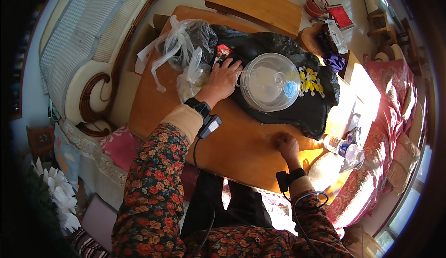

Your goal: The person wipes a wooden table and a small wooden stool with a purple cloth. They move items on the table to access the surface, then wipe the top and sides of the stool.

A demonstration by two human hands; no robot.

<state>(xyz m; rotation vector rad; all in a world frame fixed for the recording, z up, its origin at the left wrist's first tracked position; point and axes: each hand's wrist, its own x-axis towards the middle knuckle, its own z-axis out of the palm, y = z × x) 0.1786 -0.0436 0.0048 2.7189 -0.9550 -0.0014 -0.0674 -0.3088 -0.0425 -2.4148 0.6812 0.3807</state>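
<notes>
My left hand (223, 80) lies palm down on a black plastic bag (244, 108), fingers somewhat apart, right beside the side handle of a clear plastic tub (270, 82). I cannot tell whether it touches that handle. Just beyond the fingertips is a red-wrapped piece (223, 50). The tub has a clear lid and a blue sticker, and no contents are visible through it. Several yellow-wrapped candies (309, 82) are on the bag to its right. Lower down, my right hand (288, 146) rests curled on the wooden table (223, 139), with nothing visible in it.
Knotted clear plastic bags (190, 69) sit left of the black bag. A clear plastic bottle (343, 148) lies at the table's right, near a whitish bag (325, 171). Beyond stand a wooden bench (254, 5) and a red bucket (316, 6). A sofa (94, 38) is on the left.
</notes>
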